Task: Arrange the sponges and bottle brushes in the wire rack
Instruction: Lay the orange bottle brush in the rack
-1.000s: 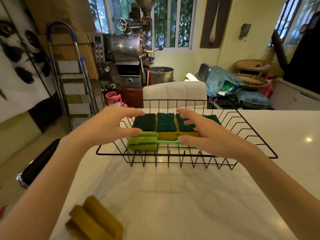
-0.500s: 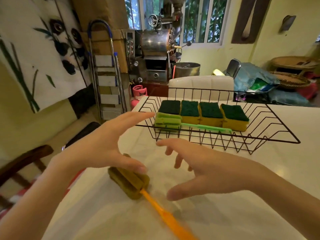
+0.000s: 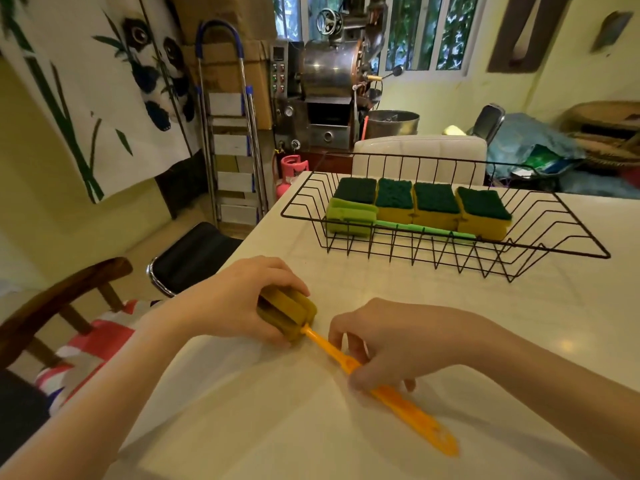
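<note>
Sponges [image 3: 420, 207] and green brush [image 3: 353, 218] sit racked [image 3: 554, 249]; orange brush [image 3: 349, 362] left on worktop [image 3: 450, 306], left hand [image 3: 239, 306] clutching its head, right hand [image 3: 394, 341] pinching handle.

The left hand [image 3: 239, 303] covers the far end of the orange bottle brush [image 3: 398, 396], so only part of its olive sponge head [image 3: 294, 313] shows at 3 o'clock of the knuckles. The right hand [image 3: 398, 341] hides the middle of the handle; whether its fingers close fully around it cannot be told. The handle's tip toward 5 o'clock is smeared by blur. In the wire rack [image 3: 554, 244], the green bottle brush [image 3: 353, 218] partly blocks the leftmost sponge [image 3: 356, 190]. Both forearms are cut off by the bottom edge.
</note>
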A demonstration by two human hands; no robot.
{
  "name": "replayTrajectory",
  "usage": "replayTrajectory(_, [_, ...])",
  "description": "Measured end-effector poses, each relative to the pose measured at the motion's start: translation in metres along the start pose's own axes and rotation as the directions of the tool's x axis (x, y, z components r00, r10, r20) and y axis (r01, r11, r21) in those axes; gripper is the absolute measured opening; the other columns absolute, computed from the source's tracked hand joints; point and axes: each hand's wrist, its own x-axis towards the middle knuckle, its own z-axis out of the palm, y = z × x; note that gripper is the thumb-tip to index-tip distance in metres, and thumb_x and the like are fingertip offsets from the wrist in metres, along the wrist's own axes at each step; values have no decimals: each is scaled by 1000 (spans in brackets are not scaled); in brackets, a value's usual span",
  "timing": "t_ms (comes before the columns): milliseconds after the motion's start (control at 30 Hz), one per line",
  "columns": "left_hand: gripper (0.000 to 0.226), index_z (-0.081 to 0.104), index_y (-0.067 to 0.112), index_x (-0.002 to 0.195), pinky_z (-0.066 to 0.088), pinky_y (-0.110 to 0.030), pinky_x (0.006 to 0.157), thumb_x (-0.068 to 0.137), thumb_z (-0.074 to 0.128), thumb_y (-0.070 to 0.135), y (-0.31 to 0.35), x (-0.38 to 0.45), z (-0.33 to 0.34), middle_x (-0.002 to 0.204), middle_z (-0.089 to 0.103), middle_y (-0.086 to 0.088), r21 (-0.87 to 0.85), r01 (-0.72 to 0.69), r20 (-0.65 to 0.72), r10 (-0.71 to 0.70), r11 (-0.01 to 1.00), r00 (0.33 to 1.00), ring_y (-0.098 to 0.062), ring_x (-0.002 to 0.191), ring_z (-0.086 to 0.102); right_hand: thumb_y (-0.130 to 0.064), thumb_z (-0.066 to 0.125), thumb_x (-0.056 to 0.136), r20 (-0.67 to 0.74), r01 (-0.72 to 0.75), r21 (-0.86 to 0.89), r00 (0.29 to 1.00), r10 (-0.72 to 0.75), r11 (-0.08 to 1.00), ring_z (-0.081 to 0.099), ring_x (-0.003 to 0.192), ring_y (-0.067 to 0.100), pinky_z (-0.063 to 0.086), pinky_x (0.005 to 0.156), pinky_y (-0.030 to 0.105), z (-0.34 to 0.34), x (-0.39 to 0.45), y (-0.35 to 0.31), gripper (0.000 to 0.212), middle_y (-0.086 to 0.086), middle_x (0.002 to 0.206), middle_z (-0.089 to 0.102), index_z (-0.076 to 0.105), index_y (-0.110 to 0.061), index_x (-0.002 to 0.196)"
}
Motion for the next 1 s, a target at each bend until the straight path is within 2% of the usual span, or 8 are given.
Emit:
replayTrajectory(133, [49,49,44,108,38,-11,82,66,75,39,8,12,-8,113,50,15,32,-6,-46,7,999,999,-4,103,44,-24,60,84,-49,-28,-43,998,26,999,68,72,26,57,54,31,-10,-3,8,34,-7,84,53,49,-22,116])
replayTrajectory(200, [51,48,41,111,37,-9,80,66,74,39,14,19,-17,110,49,16,76,-14,-76,20,997,997,-3,102,43,-25,60,84,-115,-24,-55,993,18,998,61,69,14,53,52,25,-20,-7,11,34,-11,80,50,49,-25,116])
replayTrajectory(300, [53,46,41,111,38,-11,78,65,74,40,26,28,-38,105,46,16,116,-33,-165,52,993,985,-3,100,42,-27,58,86,-276,-6,-103,961,-23,995,50,72,5,40,58,16,-39,-20,17,33,-17,78,47,51,-27,119])
replayTrajectory(467, [55,54,30,113,43,-18,77,63,76,37,49,56,-69,101,51,10,115,-100,-335,133,988,933,-10,95,48,-29,57,87,-558,-23,-106,829,-40,994,56,78,6,48,65,21,-70,-51,37,26,-21,80,53,58,-30,114])
replayTrajectory(633, [55,56,27,114,44,-26,81,63,76,37,69,109,-83,103,54,6,97,-148,-435,175,984,883,-13,96,50,-27,52,90,-759,-148,-92,650,26,985,63,78,14,56,73,35,-91,-59,70,23,-4,90,68,60,-28,111])
replayTrajectory(733, [56,56,27,114,47,-36,87,63,75,38,75,140,-82,101,52,8,99,-158,-449,186,982,874,-14,99,50,-28,47,92,-829,-273,-141,558,37,952,60,81,14,53,74,31,-97,-52,86,24,-3,93,67,58,-27,113])
replayTrajectory(800, [56,56,27,115,45,-34,86,64,75,38,76,156,-78,101,50,10,100,-151,-467,180,983,866,-11,98,46,-28,44,94,-849,-335,-161,527,43,928,60,85,15,49,72,27,-99,-47,97,26,-3,100,66,54,-28,118])
replayTrajectory(1000, [54,55,26,115,41,-31,84,66,72,41,77,186,-64,110,57,1,113,-132,-483,171,985,859,-15,103,46,-23,35,97,-829,-445,-192,550,98,875,60,90,21,48,70,31,-104,-31,121,28,0,104,63,49,-23,122])
